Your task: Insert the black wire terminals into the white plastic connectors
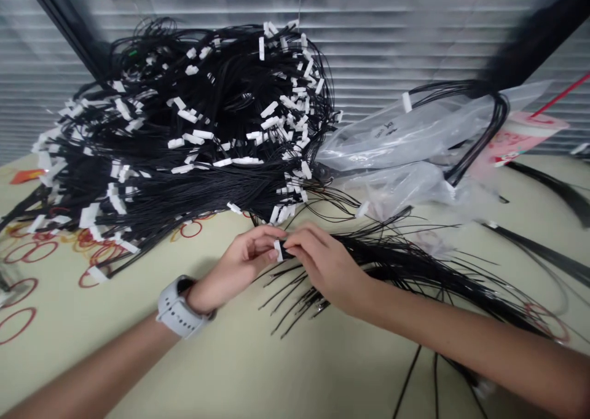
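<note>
A small white connector [278,250] is pinched between the thumb and fingers of my left hand [251,256]. Close against it, my right hand [325,262] has its thumb and fingertips pressed together on a black wire [288,251] at the connector's side. Whether the wire's end sits inside the connector cannot be made out. Under and behind my right hand lies a bundle of loose black wires [415,265], with several bare tips fanned out below my fingers.
A large heap of black wires with white connectors [221,93] fills the back left against the blinds [391,32]. Clear plastic bags [401,136] and a pink cup [525,133] with a red straw stand at the back right. Red rubber bands [21,324] lie at the left.
</note>
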`<move>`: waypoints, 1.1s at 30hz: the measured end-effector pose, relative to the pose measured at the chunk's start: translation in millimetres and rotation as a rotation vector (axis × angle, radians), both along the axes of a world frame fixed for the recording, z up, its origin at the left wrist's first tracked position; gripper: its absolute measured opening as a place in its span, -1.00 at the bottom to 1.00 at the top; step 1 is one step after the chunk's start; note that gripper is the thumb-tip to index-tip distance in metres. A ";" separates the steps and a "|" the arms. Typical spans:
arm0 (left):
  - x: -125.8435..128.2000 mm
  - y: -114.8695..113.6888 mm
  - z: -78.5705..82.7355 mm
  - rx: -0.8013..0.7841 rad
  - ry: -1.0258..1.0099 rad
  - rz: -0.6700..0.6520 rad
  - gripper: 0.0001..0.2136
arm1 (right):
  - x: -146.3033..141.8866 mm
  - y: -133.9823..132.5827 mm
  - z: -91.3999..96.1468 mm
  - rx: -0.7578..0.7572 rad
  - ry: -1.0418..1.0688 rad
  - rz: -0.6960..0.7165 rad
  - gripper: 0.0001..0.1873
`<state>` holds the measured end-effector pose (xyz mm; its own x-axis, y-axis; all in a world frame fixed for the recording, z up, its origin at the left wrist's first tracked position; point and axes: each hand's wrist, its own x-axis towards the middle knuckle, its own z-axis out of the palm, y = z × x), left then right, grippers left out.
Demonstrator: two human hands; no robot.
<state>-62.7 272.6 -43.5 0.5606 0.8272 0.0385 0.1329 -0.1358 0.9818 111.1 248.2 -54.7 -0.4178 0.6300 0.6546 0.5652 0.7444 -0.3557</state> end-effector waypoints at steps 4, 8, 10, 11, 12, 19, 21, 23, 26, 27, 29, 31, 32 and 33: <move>-0.3 1.5 -2.1 0.011 -0.011 -0.005 -0.74 | -0.2 -4.0 3.2 -0.086 -0.098 0.033 -0.66; -0.9 0.9 -2.1 0.000 0.008 0.006 -0.74 | 6.0 -11.4 -0.8 0.043 -0.081 0.014 -0.69; -0.7 0.1 -0.6 0.015 0.019 0.006 -0.75 | 8.1 -13.6 -5.6 0.071 -0.082 0.038 -0.74; -0.4 -0.4 0.4 0.026 0.022 0.006 -0.75 | 8.8 -14.4 -7.7 0.068 -0.115 0.057 -0.76; 0.0 -0.8 1.3 0.037 0.025 0.006 -0.76 | 9.4 -15.0 -9.4 0.060 -0.165 0.077 -0.80; 0.9 -1.5 0.8 0.025 0.010 -0.010 -0.76 | 19.8 -17.1 -2.1 -0.058 -0.486 -0.015 -0.83; 0.4 -0.8 -0.9 0.032 0.012 -0.018 -0.76 | 21.8 -17.2 -1.0 -0.129 -0.531 -0.001 -0.82; 0.0 -0.2 -2.0 0.041 0.013 -0.019 -0.75 | 22.1 -17.2 -2.5 -0.176 -0.525 0.004 -0.82; 0.1 -0.1 -2.3 0.040 0.012 -0.014 -0.76 | 21.3 -16.7 -5.5 -0.164 -0.557 -0.034 -0.85; 0.3 -0.2 -2.1 0.039 0.014 -0.010 -0.76 | 21.1 -16.4 -5.9 -0.160 -0.563 -0.042 -0.83; 0.5 -0.7 -1.4 0.041 0.024 -0.003 -0.76 | 20.8 -15.6 -5.0 -0.188 -0.531 -0.039 -0.84; 0.6 -1.1 -0.4 0.039 0.029 -0.002 -0.76 | 20.4 -14.6 -2.9 -0.234 -0.451 -0.007 -0.87; 0.6 -1.3 0.1 0.037 0.029 -0.003 -0.76 | 20.1 -14.3 -1.9 -0.246 -0.417 0.019 -0.87; 0.7 -1.4 0.7 0.035 0.029 -0.006 -0.76 | 19.7 -14.2 -1.2 -0.251 -0.398 0.043 -0.85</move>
